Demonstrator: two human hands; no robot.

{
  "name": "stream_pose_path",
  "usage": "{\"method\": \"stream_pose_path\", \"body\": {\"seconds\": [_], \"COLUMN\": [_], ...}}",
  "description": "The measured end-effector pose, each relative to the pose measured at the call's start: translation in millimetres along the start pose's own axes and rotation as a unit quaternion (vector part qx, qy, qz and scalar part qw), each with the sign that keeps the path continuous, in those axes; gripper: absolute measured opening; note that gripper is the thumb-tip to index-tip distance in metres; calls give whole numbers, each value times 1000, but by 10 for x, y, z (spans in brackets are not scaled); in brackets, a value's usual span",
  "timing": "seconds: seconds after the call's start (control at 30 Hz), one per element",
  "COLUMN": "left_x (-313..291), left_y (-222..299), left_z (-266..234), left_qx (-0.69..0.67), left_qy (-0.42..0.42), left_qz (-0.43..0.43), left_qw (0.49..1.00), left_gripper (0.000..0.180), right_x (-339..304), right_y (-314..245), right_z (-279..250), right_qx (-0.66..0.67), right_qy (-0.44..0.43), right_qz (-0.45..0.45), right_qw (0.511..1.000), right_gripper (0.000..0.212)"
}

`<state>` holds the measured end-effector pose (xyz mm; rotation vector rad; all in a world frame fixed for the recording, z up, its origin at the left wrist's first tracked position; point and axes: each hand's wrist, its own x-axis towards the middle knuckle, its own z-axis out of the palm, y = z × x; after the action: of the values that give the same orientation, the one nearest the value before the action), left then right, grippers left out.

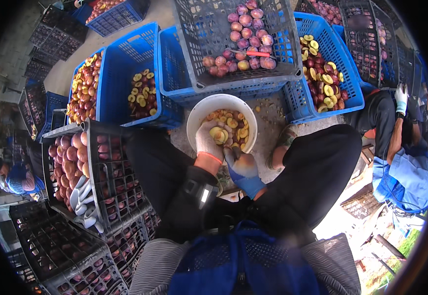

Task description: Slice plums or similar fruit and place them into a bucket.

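The left hand (207, 141), gloved in white, is cupping cut fruit (219, 134) in partly curled fingers, while the gloved right hand (244, 169) is meeting it just below, fingers bent; whether it is gripping anything, one cannot tell. Both are working over one white bucket (191, 123), where more yellow pieces are lying, too overlapped to count. To work well, the person should probably be holding the fruit low inside the rim so nothing spills, steadying it with the left hand and using small right-hand movements. To the left, one dark crate (89, 147) is holding whole plums (69, 160) and grey gloves (82, 197). Beyond the bucket, four blue crates (125, 59) are standing, three visibly containing halves (324, 81); one grey-black crate (187, 44), holding roughly thirty plums and one red-handled knife (257, 53), is resting above another. Farther out, two co-workers are sitting, one on each side.
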<state>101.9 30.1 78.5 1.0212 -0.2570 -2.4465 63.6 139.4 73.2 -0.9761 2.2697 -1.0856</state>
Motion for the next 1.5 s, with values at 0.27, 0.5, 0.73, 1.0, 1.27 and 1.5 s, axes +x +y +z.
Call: {"method": "stream_pose_path", "body": {"seconds": [0.27, 0.5, 0.73, 1.0, 1.27, 1.5], "left_x": [6, -27, -141, -175, -133, -7], "left_y": [-57, -84, -62, -100, -17, 90], "left_z": [37, 76, 60, 46, 26, 26], "left_qx": [23, 149, 146, 112, 216, 31], "left_qy": [108, 86, 89, 5, -131, 6], "left_qz": [57, 149, 113, 95, 202, 53], "left_qw": [992, 974, 979, 989, 946, 998], "left_gripper": [23, 30, 30, 34, 39, 51], "right_x": [4, -71, -74, -150, -165, -15], "right_y": [52, 102, 69, 17, 56, 157], "right_z": [29, 76, -71, -60, -78, -31], "right_qx": [146, 167, 298, 234, 511, 703], "right_qy": [-63, -95, -232, -183, -294, -444], "right_qz": [80, 113, 216, 108, 331, 271], "right_qw": [984, 975, 901, 949, 737, 485], "right_gripper": [37, 40, 41, 42, 39, 44]}}
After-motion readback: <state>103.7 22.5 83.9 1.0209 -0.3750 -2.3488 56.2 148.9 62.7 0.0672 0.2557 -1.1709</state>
